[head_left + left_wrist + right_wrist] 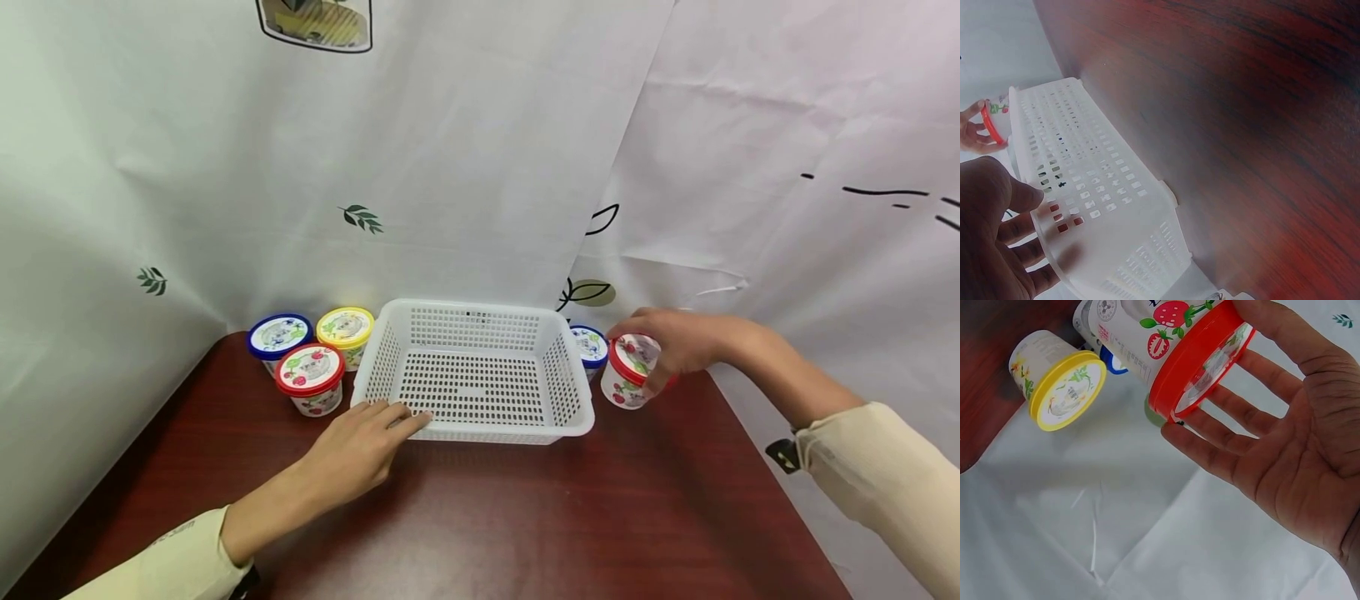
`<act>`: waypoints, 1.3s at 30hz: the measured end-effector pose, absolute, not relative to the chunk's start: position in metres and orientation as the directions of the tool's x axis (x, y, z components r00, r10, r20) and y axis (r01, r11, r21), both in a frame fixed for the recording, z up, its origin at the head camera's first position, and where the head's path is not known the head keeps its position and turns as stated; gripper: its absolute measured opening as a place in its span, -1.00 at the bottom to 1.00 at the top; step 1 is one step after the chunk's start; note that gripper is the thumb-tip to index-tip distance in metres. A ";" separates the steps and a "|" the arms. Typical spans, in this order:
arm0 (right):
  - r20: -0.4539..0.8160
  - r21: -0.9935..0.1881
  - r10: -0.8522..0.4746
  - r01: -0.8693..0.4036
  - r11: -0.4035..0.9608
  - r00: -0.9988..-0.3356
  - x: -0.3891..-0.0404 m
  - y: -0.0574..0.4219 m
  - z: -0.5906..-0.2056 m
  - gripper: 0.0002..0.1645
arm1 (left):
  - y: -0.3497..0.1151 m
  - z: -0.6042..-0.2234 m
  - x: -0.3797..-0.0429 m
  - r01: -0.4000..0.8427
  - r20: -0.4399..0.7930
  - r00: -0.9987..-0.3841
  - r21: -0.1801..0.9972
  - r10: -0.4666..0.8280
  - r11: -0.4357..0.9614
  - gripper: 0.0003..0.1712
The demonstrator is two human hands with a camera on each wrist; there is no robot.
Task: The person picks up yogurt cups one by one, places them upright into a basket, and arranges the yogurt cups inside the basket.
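My left hand [356, 446] grips the near left rim of a white plastic basket [472, 432]. In the left wrist view the thumb lies along the basket's outer wall [1110, 162], with the fingers hooked past the rim. At the basket's right side, my right hand [678, 342] holds a red-lidded paper tub [622, 390] from above, thumb and fingers at opposite sides of its lid. Strawberries are printed on this tub in the right wrist view. No tubs lie in the basket, which has perforated walls and floor.
Left of the basket stand a blue-lidded tub [280, 335], a yellow-lidded tub [345, 327] and another red-lidded tub [310, 371]. A second blue-lidded tub [589, 346] stands by the basket's right wall. The right wrist view also shows a yellow-lidded tub [1072, 390]. White sheeting backs the dark red table [525, 517].
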State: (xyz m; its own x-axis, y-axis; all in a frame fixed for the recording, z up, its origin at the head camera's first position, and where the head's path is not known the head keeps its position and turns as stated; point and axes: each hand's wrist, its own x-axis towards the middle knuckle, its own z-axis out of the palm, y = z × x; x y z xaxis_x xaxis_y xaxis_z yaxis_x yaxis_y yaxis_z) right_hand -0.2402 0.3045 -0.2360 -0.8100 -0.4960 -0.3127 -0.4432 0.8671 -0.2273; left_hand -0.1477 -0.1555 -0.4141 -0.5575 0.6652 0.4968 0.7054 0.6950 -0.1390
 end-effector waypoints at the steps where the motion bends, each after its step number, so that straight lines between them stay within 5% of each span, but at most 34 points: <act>1: -0.312 -0.227 -0.498 -0.446 0.866 -0.809 -0.240 0.304 -0.235 0.13 | -0.156 -0.414 -0.148 0.706 0.498 -0.557 -0.139 0.665 0.695 -0.35; 39: -0.276 -0.194 -0.548 -0.513 0.836 -0.789 -0.240 0.267 -0.220 0.12 | -0.156 -0.412 -0.147 0.705 0.498 -0.573 -0.104 0.651 0.701 -0.32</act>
State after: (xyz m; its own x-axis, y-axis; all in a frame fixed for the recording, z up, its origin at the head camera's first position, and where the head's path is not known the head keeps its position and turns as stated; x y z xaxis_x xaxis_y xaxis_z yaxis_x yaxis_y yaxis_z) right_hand -0.2399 0.2668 -0.2205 -0.7894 -0.5483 -0.2759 -0.5131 0.8362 -0.1937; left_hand -0.1469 -0.1558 -0.4121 -0.5735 0.6505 0.4979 0.7054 0.7012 -0.1036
